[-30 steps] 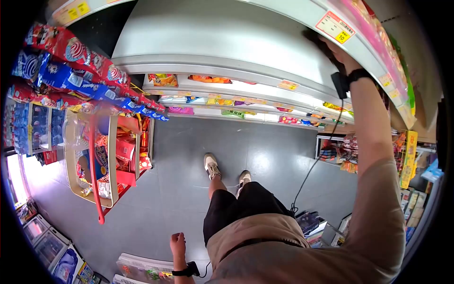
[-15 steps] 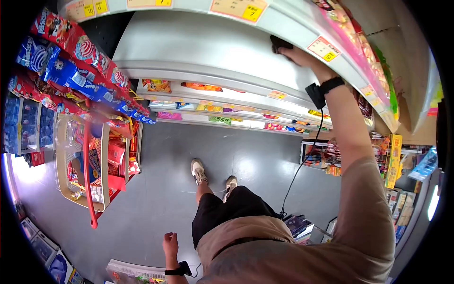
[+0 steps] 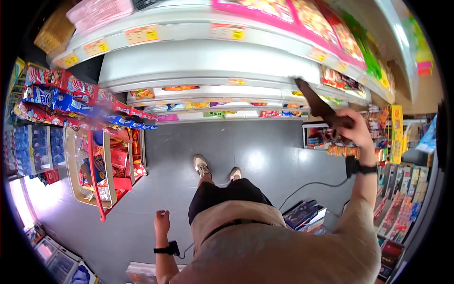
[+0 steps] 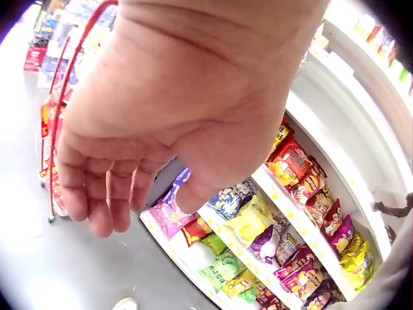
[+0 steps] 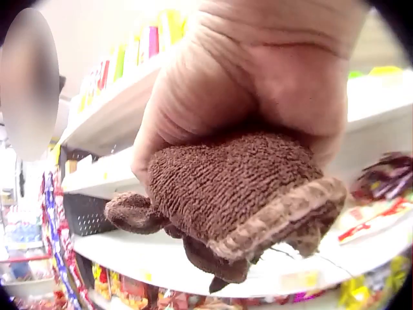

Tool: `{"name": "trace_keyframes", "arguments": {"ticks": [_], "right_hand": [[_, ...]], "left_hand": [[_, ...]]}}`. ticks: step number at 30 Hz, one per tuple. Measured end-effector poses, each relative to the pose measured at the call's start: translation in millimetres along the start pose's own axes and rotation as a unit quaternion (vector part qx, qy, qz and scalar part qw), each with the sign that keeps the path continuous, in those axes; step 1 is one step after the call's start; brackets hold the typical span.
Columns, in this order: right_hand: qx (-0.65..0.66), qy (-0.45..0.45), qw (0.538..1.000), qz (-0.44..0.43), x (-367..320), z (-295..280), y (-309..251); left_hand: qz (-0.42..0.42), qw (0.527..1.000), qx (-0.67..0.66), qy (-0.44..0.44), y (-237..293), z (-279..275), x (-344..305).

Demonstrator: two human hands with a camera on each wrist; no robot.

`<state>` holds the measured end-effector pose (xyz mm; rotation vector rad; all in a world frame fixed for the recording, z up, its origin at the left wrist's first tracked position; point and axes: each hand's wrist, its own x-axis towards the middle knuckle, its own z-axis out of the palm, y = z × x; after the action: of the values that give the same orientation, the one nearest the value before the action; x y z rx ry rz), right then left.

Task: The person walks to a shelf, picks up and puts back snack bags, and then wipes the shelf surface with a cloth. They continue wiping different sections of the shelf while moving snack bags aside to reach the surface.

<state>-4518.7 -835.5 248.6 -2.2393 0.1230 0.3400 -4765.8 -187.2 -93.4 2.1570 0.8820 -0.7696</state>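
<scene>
My right hand (image 3: 355, 128) grips a bunched brown cloth (image 3: 318, 103) in front of the shelves at the right. One end of it trails out toward the edge of the white shelf board (image 3: 189, 64). Close up in the right wrist view, the terry cloth (image 5: 232, 187) shows its ribbed pile and a thick stitched hem, squeezed under the palm with folds hanging below. Low at my side, the left hand (image 3: 161, 222) hangs with fingers loosely bent and nothing in them. Snack bags (image 4: 251, 223) on the lower shelves appear behind it in the left wrist view.
Strips of red and blue snack packets (image 3: 71, 102) hang at the left, above a cart (image 3: 113, 165) with a red handle and packaged goods. Price tags line the upper shelf edge (image 3: 179, 31). A stack of boxes (image 3: 302, 215) stands on the floor beside me.
My right hand has come off the shelf board, back toward me and lower, bringing the brown cloth into full view. The head view has shifted, showing more of the upper shelf. My left hand still hangs.
</scene>
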Motion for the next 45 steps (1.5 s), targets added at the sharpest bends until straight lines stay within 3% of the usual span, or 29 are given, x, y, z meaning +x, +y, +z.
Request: {"name": "trace_keyframes", "arguments": {"ticks": [1, 2, 3, 5, 7, 8, 9, 13, 15, 17, 18, 19, 21, 24, 27, 29, 30, 31, 32, 33, 34, 35, 37, 38, 41, 45], "right_hand": [[0.046, 0.045, 0.990, 0.122, -43, -11, -2], [0.012, 0.114, 0.993, 0.004, -78, -12, 15], [0.062, 0.156, 0.983, 0.069, -113, -11, 16], [0.144, 0.222, 0.964, -0.002, -159, 16, 57], [0.164, 0.214, 0.962, 0.031, -190, 48, 136], [0.002, 0.228, 0.970, 0.089, -209, 51, 170], [-0.157, 0.221, 0.951, 0.147, -232, 48, 196], [-0.172, 0.403, 0.877, 0.198, -323, -5, 247], [-0.223, 0.451, 0.836, 0.221, -369, -27, 216], [-0.248, 0.556, 0.763, 0.216, -403, -35, 215], [-0.252, 0.574, 0.744, 0.230, -414, -24, 249], [-0.256, 0.588, 0.727, 0.248, -425, -2, 293], [-0.213, 0.344, 0.855, 0.323, -450, 40, 349], [-0.210, 0.476, 0.795, 0.313, -477, 30, 341], [-0.092, 0.499, 0.788, 0.348, -506, 4, 288], [-0.155, 0.555, 0.770, 0.275, -526, -12, 267], [-0.151, 0.615, 0.719, 0.285, -528, -13, 269], [-0.147, 0.671, 0.663, 0.296, -528, -13, 270], [-0.244, 0.677, 0.612, 0.330, -499, -2, 266], [-0.315, 0.580, 0.664, 0.352, -510, 22, 341], [-0.169, 0.480, 0.790, 0.342, -525, 49, 402], [-0.162, 0.460, 0.754, 0.439, -517, 51, 386], [-0.157, 0.540, 0.724, 0.400, -522, 17, 367], [-0.151, 0.552, 0.708, 0.414, -531, 7, 368], [-0.194, 0.490, 0.752, 0.396, -563, -10, 357], [-0.239, 0.531, 0.728, 0.362, -580, -30, 283]], "left_hand": [[0.020, 0.999, 0.025, 0.001, 10, -4, 0], [0.041, 0.998, 0.044, 0.008, 19, -2, 7], [0.059, 0.996, 0.061, 0.012, 22, 4, 14], [0.079, 0.991, 0.108, 0.006, 32, 7, 17], [0.101, 0.982, 0.159, -0.012, 44, 22, 33], [0.079, 0.986, 0.139, -0.052, 31, 34, 59], [0.095, 0.980, 0.167, -0.061, 55, 35, 50], [0.164, 0.966, 0.182, -0.082, 83, 53, 64], [0.193, 0.950, 0.223, -0.099, 89, 53, 55], [0.219, 0.929, 0.274, -0.114, 108, 67, 46], [0.250, 0.912, 0.298, -0.130, 112, 74, 43], [0.252, 0.905, 0.314, -0.139, 114, 79, 42], [0.255, 0.893, 0.337, -0.154, 128, 100, 43], [0.294, 0.909, 0.279, -0.097, 188, 114, -27], [0.292, 0.903, 0.304, -0.080, 190, 116, -13], [0.299, 0.892, 0.332, -0.062, 209, 119, -37], [0.259, 0.913, 0.304, -0.088, 204, 121, -17], [0.272, 0.909, 0.306, -0.080, 203, 125, -12], [0.284, 0.903, 0.313, -0.073, 203, 129, -14], [0.297, 0.896, 0.323, -0.068, 205, 130, -16], [0.278, 0.892, 0.346, -0.081, 216, 134, -31], [0.278, 0.890, 0.354, -0.077, 217, 128, -36], [0.282, 0.893, 0.344, -0.068, 219, 137, -36], [0.270, 0.914, 0.298, -0.063, 199, 138, 0], [0.272, 0.905, 0.322, -0.053, 201, 132, -9], [0.240, 0.908, 0.337, -0.065, 192, 123, -3]]}}
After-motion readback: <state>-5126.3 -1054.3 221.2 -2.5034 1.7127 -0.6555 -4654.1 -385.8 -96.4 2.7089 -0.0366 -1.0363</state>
